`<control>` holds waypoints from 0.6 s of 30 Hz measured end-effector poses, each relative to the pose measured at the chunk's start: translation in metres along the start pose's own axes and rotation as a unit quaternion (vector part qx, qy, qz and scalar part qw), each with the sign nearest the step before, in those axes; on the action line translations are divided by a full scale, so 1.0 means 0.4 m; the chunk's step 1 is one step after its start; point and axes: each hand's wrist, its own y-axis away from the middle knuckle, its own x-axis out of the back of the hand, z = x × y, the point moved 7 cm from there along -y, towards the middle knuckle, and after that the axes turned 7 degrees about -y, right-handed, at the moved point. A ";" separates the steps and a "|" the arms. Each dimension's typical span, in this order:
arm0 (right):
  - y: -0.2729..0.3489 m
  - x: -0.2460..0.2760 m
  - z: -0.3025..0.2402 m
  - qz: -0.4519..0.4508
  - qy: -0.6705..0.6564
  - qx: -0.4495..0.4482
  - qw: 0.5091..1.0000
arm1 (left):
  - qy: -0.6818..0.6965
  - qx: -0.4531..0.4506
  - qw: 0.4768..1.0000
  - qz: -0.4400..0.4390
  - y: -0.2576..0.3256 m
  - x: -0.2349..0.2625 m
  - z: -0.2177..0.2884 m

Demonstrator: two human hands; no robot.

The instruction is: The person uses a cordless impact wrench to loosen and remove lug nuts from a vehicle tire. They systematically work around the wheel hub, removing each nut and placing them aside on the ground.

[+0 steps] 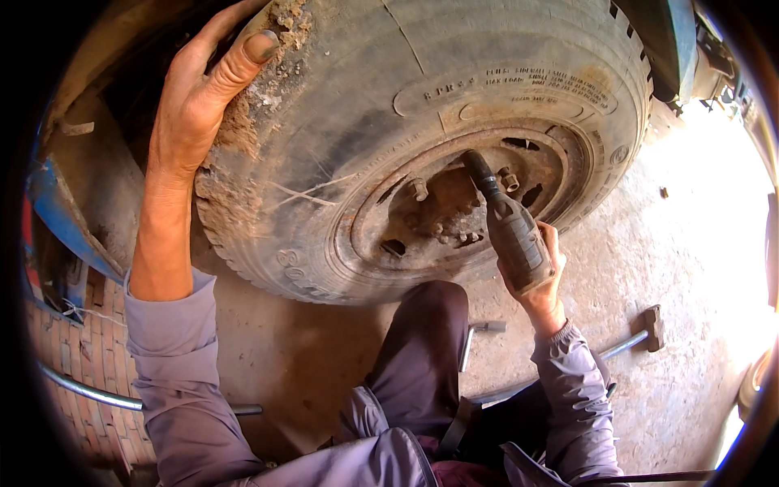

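A large worn truck wheel fills the upper middle, its tire (357,97) caked with dried mud along the left side. My left hand (199,89) grips that muddy edge, thumb against the tire; the other fingers are partly hidden behind it. In my right hand (542,272) is a dark, dirty impact wrench (518,231), held by its rear end. Its long black socket (479,169) points into the middle of the rusty rim (353,219). Whether the socket sits on a nut cannot be seen. One lug nut (509,180) shows just right of the socket, and a stud (418,190) to its left.
A hammer (652,328) with a metal handle lies on the concrete floor at right. Nearer my knee is another metal-handled tool (487,326). A curved metal bar (93,392) crosses bricks (69,341) at lower left. Blue vehicle bodywork (73,213) stands left of the wheel.
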 end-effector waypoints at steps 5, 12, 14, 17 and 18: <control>-0.015 -0.025 0.005 -0.081 -0.001 0.054 0.995 | 0.055 -0.005 0.998 -0.016 -0.002 -0.015 0.013; -0.005 -0.058 0.056 -0.074 -0.281 -0.180 0.940 | 0.020 -0.016 0.999 -0.023 0.001 -0.019 -0.035; -0.011 -0.051 0.035 -0.094 -0.153 -0.092 0.979 | -0.018 -0.039 0.999 0.021 0.000 -0.013 -0.025; -0.015 -0.050 -0.012 -0.083 -0.132 -0.002 0.988 | -0.002 -0.023 0.999 0.022 0.001 -0.009 -0.032; -0.015 -0.051 -0.030 -0.079 -0.125 0.027 0.989 | -0.003 -0.023 1.000 0.020 0.000 -0.009 -0.032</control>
